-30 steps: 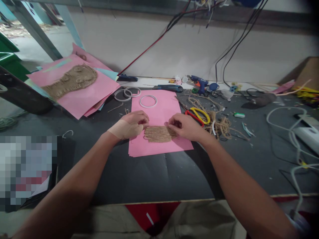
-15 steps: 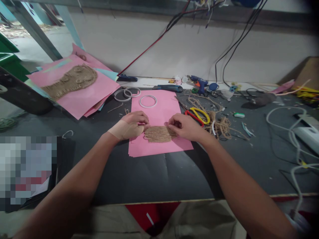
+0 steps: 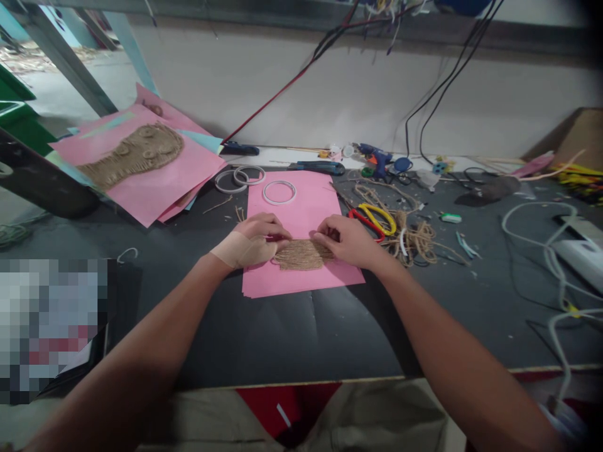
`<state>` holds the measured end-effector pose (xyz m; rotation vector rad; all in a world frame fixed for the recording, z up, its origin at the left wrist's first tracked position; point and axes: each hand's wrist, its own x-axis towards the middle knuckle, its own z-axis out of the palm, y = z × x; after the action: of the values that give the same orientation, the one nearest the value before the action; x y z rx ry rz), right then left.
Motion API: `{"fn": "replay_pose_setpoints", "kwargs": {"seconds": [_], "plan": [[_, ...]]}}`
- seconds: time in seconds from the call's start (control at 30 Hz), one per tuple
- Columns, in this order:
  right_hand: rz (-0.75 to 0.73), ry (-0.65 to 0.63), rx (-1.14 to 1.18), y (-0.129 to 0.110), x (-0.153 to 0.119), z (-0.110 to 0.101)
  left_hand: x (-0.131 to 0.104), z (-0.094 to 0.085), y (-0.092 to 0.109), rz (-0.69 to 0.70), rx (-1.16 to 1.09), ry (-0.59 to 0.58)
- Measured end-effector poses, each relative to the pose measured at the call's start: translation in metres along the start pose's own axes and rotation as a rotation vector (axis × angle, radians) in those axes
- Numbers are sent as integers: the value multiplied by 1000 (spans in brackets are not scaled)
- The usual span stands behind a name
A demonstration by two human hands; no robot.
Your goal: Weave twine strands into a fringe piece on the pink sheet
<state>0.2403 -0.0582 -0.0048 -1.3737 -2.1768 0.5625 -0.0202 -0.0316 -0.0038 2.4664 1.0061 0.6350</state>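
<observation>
Rows of brown jute twine lie side by side as a flat patch on pink paper. At the patch's upper left corner, my left hand has thumb and fingers pinched together at the top strand; a tan wrap covers its wrist. My right hand pinches the same top edge toward the right end. The strand between the fingertips is mostly hidden. Right of my right hand are scissors with red and yellow handles, beside a tangle of loose twine.
Grey rings rest on and beside the paper's far end. Behind are a utility knife and a blue glue gun. Pink sheets bearing a twine-covered shape lie at left. A pale cable loops at right.
My left hand has slid a little to the right along the patch's top edge. My right hand has shifted very slightly left, fingers still pinched.
</observation>
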Motion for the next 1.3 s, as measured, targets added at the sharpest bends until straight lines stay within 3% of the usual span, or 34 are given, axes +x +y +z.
{"fn": "replay_pose_setpoints", "kwargs": {"seconds": [0.83, 1.3], "plan": [[115, 117, -140, -12, 0, 17, 0, 3, 4, -14, 2, 18], [166, 143, -54, -8, 1, 16, 0, 1, 3, 20, 19, 23]]}}
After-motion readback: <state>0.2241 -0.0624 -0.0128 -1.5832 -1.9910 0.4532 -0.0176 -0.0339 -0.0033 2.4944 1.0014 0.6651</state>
